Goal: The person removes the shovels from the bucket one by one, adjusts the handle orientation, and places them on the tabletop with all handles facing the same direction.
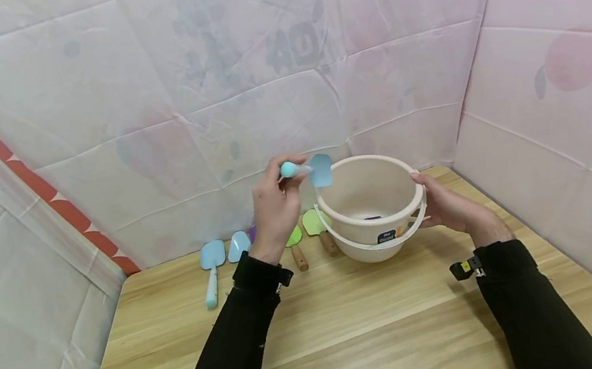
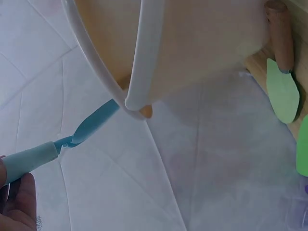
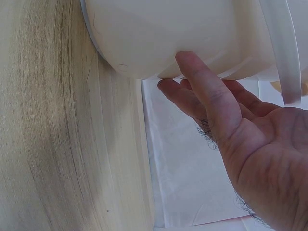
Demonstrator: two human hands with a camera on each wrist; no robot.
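Near the back edge of the wooden table (image 1: 356, 331), toward its right corner, stands a cream plastic bucket (image 1: 372, 208) with a round rim, a white bail handle folded down around its front and a small dark label. At the bucket's left rim the left hand (image 1: 275, 211) pinches the pale blue handle of a small blue toy shovel (image 1: 312, 170), its flat blade just over the rim. On the bucket's right side the right hand (image 1: 448, 204) rests against the wall with fingers nearly straight, while more blue and green toy shovels (image 1: 215, 263) lie along the back edge to the left.
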